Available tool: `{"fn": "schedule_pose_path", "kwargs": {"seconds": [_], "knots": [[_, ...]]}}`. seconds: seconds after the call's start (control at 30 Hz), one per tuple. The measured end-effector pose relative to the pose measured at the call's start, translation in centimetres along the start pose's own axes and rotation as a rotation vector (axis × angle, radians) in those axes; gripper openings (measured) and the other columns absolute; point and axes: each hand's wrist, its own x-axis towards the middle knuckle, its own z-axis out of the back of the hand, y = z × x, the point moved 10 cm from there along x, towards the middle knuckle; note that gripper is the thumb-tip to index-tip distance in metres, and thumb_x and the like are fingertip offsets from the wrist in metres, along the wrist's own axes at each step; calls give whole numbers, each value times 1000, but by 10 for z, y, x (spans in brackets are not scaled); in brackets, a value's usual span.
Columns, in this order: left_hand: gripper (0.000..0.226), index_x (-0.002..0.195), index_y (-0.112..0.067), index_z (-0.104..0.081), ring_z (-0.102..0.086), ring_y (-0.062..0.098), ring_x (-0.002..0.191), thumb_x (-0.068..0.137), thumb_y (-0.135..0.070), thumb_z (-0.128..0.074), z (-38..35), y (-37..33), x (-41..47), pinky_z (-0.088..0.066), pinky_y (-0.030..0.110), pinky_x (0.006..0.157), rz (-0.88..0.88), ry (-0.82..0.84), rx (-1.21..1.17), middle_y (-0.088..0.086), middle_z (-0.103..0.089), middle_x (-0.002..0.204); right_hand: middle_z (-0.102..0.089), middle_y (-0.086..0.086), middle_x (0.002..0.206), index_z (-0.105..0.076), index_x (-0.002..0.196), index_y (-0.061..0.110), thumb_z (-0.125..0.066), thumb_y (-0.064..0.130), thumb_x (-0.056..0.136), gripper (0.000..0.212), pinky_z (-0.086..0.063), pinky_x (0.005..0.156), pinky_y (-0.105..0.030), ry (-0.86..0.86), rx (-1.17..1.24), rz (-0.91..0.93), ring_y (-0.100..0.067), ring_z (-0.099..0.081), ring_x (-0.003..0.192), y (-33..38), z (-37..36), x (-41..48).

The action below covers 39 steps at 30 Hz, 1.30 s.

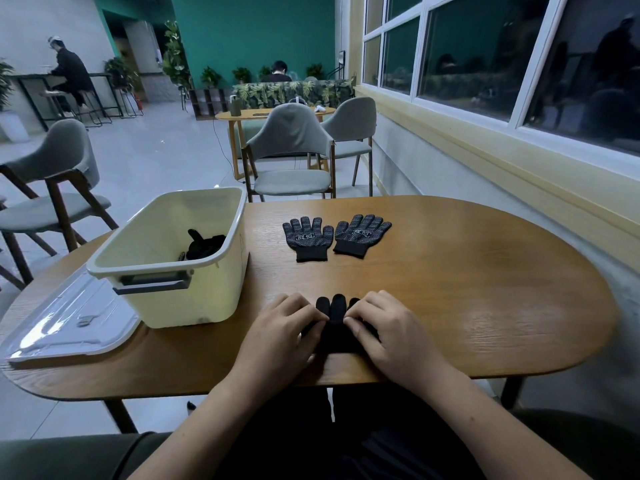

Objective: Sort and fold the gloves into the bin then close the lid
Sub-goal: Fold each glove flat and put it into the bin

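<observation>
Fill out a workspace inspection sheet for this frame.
Surface: wooden table, rounded ends.
Job's things: open bin holding dark gloves; lid flat beside it; dotted glove and second dotted glove flat, side by side; black glove at the near edge.
Clutter: nothing seen.
Hands: left hand and right hand both pinch the black glove.
Cables: nothing seen on the table.
Surroundings: empty chair, windows, seated person far back.

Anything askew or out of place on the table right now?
Nothing spilled or damaged. The right dotted glove lies tilted beside the left dotted glove, and the lid lies flat left of the bin, not yet on.
</observation>
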Motion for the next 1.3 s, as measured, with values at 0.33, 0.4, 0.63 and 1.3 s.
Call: {"fn": "schedule_pose_path", "kwargs": {"seconds": [0.33, 0.4, 0.63, 1.3], "knots": [[21, 107, -25, -75, -64, 16, 97, 95, -7, -72, 4, 0, -1, -50, 34, 80, -15, -19, 24, -11, -68, 107, -62, 3, 100, -74, 102, 17, -67, -8, 88, 30, -50, 80, -37, -63, -92, 106, -22, -57, 89, 12, 8, -1], [24, 105, -24, -76, -64, 16, 95, 91, -4, -75, 5, -2, -2, -49, 32, 80, -24, -15, 15, -12, -70, 106, -63, 2, 100, -73, 102, 16, -66, -8, 88, 29, -51, 79, -39, -62, -93, 120, -23, -57, 88, 12, 7, -2], [27, 110, -27, -71, -61, 13, 98, 83, -27, -74, -4, -1, -2, -49, 30, 83, -22, 51, 5, -13, -66, 105, -62, 6, 107, -70, 110, 21, -72, 29, 93, 20, -51, 89, -39, 18, -57, 82, -20, -58, 99, 9, 0, -3], [21, 107, -27, -77, -59, 16, 96, 102, -37, -59, 1, 3, -1, -50, 35, 81, 30, -14, 31, -12, -62, 101, -65, 7, 99, -69, 99, 19, -62, 25, 105, 10, -48, 84, -38, -72, -76, 50, -18, -57, 92, 4, 6, -2]]}}
